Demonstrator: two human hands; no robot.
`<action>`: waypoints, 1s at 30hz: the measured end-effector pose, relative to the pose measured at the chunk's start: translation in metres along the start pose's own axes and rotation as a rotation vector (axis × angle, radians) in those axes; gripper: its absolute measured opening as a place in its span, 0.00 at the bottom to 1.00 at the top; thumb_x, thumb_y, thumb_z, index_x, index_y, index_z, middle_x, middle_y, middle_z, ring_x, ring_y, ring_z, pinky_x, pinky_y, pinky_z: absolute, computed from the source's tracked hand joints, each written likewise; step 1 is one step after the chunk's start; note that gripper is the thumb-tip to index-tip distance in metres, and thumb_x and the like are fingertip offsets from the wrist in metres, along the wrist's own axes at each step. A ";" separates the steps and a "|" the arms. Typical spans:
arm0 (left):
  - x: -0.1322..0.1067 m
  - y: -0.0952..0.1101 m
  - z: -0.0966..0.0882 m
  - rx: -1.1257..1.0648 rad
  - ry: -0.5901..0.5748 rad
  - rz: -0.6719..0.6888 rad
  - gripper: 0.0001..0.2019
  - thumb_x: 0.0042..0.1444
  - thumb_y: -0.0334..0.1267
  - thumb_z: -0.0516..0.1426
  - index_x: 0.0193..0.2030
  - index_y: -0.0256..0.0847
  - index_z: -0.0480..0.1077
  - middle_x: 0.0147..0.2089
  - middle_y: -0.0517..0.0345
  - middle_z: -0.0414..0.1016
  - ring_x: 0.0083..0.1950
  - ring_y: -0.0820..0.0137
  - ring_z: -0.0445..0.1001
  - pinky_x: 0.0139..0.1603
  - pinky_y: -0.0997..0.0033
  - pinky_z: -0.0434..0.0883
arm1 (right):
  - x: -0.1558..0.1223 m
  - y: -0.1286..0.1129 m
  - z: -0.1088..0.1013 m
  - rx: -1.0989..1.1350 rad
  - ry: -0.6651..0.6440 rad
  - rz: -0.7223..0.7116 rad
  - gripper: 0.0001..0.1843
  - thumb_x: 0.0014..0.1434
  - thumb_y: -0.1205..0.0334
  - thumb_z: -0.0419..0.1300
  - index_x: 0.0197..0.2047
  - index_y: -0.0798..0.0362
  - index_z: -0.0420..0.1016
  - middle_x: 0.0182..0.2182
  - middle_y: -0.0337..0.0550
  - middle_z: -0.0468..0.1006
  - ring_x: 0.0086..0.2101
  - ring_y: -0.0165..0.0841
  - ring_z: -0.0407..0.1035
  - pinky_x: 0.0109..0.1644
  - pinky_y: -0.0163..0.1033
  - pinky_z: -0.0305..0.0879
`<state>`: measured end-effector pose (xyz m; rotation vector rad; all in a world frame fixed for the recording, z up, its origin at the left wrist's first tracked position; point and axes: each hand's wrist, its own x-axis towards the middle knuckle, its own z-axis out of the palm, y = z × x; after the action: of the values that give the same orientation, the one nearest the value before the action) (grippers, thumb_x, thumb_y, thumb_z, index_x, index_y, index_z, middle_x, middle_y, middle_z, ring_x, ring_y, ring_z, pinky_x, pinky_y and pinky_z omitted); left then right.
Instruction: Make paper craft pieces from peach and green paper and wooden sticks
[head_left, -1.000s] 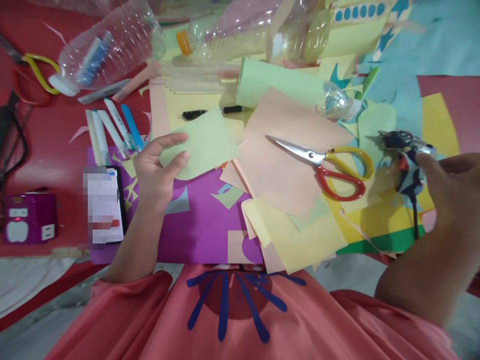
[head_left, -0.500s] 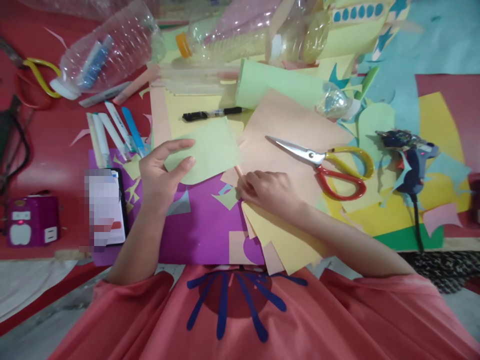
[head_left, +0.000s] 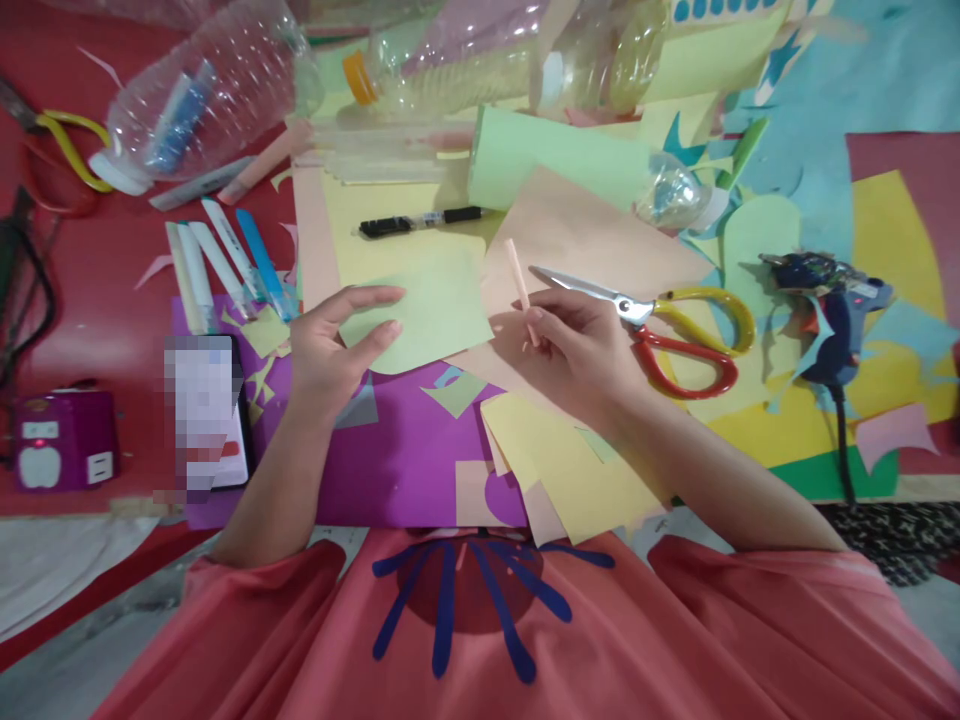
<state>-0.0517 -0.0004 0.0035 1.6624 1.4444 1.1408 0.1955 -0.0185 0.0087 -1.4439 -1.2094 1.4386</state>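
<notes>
Your left hand (head_left: 326, 335) has the light green paper (head_left: 431, 315) by its left edge, thumb and forefinger lying over it (the other fingers are hidden, so how firm that grip is, I cannot tell). And over in your right hand (head_left: 581, 345), a thin peach stick (head_left: 517, 270) is pinched at its lower end, its free tip pointing up and away from you! Paper and stick are near one another, just between your hands, but apart; the cutting looks done on the paper, to judge by its trimmed edges, while nothing is joined to it. Just past your right fingers come the scissors (head_left: 637, 312), lying ajar; beyond the paper, the black pen (head_left: 409, 224); and far right on the counter (head_left: 135, 390), a dark blue glue gun (head_left: 836, 340), unheld.
</notes>
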 end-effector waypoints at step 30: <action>-0.005 0.012 -0.001 0.091 -0.161 -0.074 0.10 0.51 0.43 0.62 0.40 0.48 0.79 0.43 0.63 0.82 0.46 0.68 0.79 0.51 0.68 0.76 | -0.007 -0.015 0.005 0.114 -0.068 -0.008 0.10 0.57 0.70 0.60 0.24 0.53 0.72 0.21 0.36 0.71 0.24 0.25 0.64 0.31 0.37 0.62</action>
<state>-0.0476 -0.0079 0.0138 1.7062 1.4609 0.8907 0.1890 -0.0217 0.0244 -1.3216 -1.1535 1.5365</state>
